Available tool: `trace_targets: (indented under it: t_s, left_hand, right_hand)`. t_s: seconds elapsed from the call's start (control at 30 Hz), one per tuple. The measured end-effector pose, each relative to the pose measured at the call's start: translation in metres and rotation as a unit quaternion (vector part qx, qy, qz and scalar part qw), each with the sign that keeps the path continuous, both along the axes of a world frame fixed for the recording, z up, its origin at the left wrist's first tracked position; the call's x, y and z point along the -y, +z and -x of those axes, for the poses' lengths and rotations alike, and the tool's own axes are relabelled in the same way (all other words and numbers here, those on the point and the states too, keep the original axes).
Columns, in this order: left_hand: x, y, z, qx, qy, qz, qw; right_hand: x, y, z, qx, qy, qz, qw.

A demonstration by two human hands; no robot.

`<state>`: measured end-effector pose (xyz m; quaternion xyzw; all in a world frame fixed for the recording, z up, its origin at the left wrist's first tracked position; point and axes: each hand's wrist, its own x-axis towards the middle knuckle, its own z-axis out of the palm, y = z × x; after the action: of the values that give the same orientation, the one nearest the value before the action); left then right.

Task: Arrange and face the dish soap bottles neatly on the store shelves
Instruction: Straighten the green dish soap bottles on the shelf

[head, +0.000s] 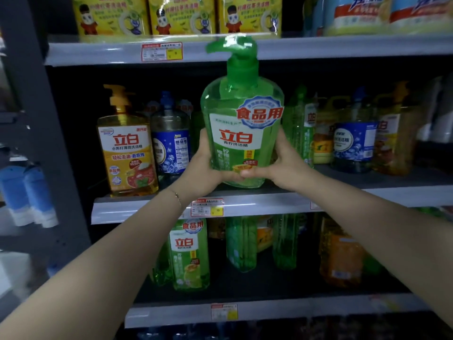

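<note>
Green pump bottle: upright, label square to the aisle, at the front of the middle shelf, above a price tag; base at or just above the shelf lip, contact not resolvable.
Left hand: clamped round the bottle's lower left side, thumb laid across the front near the base.
Right hand: clamped round the lower right side, thumb across the front, tip to tip with the left thumb.
Reason for grip: low and two-sided, probably to bear a full bottle's weight and allow fine turning without covering the label.
Pump head: spout to the left, overlapping the upper shelf edge in view.
Yellow pump bottle: at the shelf front to the left, label forward; likely the line to match.
Blue-labelled bottle: set back between yellow and green, turned partly aside; not yet faced.
Green bottles at right: just beside the right hand, narrow side outward; not yet faced.
Step in hand: judged as seating the green pump bottle on the front line, label outward.
</note>
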<state>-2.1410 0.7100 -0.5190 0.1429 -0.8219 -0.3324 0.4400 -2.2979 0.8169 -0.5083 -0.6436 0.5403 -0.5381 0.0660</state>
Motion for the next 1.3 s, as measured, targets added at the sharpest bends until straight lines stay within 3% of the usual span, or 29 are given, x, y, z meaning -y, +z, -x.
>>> trace_targets:
  t_s: [0.13, 0.4, 0.57, 0.8, 0.9, 1.1, 1.3]
  left_hand:
    - [-0.021, -0.004, -0.013, 0.01, -0.048, 0.004, 0.999]
    - [-0.068, -0.054, -0.047, 0.023, -0.022, -0.016, 0.999]
    - [-0.071, -0.115, -0.05, 0.0, -0.026, -0.07, 0.997]
    - [-0.05, -0.194, -0.027, 0.023, -0.011, -0.261, 0.965]
    - [-0.032, -0.225, -0.02, 0.025, 0.04, -0.232, 0.972]
    - [-0.004, -0.259, 0.001, 0.095, 0.013, -0.272, 0.958]
    - [0.02, -0.265, 0.015, 0.065, -0.031, -0.29, 0.954]
  right_hand:
    - [-0.029, -0.002, -0.005, -0.012, 0.009, 0.003, 1.0]
    - [-0.061, -0.044, -0.023, -0.059, 0.049, -0.063, 0.995]
    - [-0.055, -0.09, -0.022, -0.008, 0.06, -0.144, 0.988]
    - [-0.025, -0.173, -0.012, 0.022, 0.032, -0.211, 0.977]
    - [-0.006, -0.203, -0.005, 0.042, 0.007, -0.219, 0.975]
    - [0.025, -0.243, 0.006, 0.084, -0.036, -0.271, 0.958]
    - [0.051, -0.247, 0.014, 0.102, -0.022, -0.294, 0.95]
